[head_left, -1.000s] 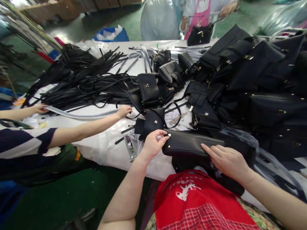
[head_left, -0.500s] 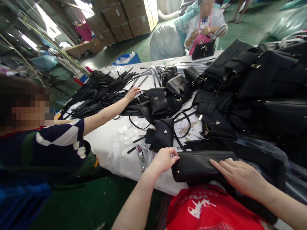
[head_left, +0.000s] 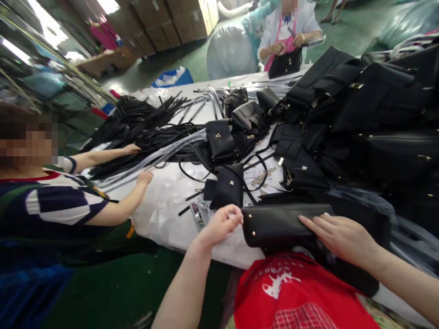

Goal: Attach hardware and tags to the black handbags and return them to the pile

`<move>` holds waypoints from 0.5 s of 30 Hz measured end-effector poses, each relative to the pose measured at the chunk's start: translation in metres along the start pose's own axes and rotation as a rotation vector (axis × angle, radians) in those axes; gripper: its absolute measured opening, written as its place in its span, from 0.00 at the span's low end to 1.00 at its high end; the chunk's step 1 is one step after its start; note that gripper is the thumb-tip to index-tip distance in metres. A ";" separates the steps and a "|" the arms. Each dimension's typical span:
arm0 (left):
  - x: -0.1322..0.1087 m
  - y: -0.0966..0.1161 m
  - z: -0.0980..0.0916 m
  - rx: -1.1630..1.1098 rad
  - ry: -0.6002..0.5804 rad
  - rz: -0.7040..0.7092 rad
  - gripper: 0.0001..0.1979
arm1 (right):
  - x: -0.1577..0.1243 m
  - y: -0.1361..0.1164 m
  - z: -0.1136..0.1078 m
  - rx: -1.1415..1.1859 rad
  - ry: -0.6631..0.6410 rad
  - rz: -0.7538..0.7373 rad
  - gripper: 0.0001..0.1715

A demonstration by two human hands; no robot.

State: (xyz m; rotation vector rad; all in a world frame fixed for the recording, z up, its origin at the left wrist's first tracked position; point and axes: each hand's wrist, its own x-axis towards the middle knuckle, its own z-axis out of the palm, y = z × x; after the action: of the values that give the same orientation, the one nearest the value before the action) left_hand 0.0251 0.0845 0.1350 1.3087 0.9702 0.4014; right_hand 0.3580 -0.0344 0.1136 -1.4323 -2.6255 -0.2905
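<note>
A black leather handbag [head_left: 279,224] with small metal studs lies on its side at the near table edge, right in front of me. My left hand [head_left: 221,225] is at its left end, fingers curled in a pinch on something small and pale that I cannot make out. My right hand [head_left: 338,237] lies flat on the bag's right part, fingers stretched out and pressing it down. A small black pouch [head_left: 228,186] with a stud lies just beyond my left hand.
A high pile of black bags [head_left: 363,114] fills the right half of the white table [head_left: 164,201]. Black straps [head_left: 137,128] are heaped far left. A person in a striped top [head_left: 58,201] works at my left, another sits across [head_left: 286,32].
The person on the left pulled the arm back from the small bags toward the straps. My left hand shifted slightly left off the bag's end; my right hand stays flat on it.
</note>
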 end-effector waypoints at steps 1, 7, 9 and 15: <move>0.000 -0.001 -0.004 -0.125 0.056 0.000 0.16 | 0.000 0.002 -0.001 0.000 -0.018 0.009 0.26; 0.007 -0.015 -0.001 -0.198 0.193 -0.050 0.12 | -0.001 -0.008 0.010 0.053 -0.137 0.047 0.25; 0.014 -0.022 0.016 -0.059 0.169 -0.036 0.12 | -0.001 -0.019 0.017 0.075 -0.162 0.037 0.24; 0.055 -0.046 0.084 0.612 0.187 0.177 0.15 | -0.009 -0.043 0.042 0.345 -0.120 0.026 0.24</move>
State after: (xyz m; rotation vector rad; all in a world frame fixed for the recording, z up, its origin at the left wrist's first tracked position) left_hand 0.1098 0.0612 0.0684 1.9465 1.1902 0.3793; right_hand 0.3257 -0.0543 0.0661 -1.3993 -2.5792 0.2487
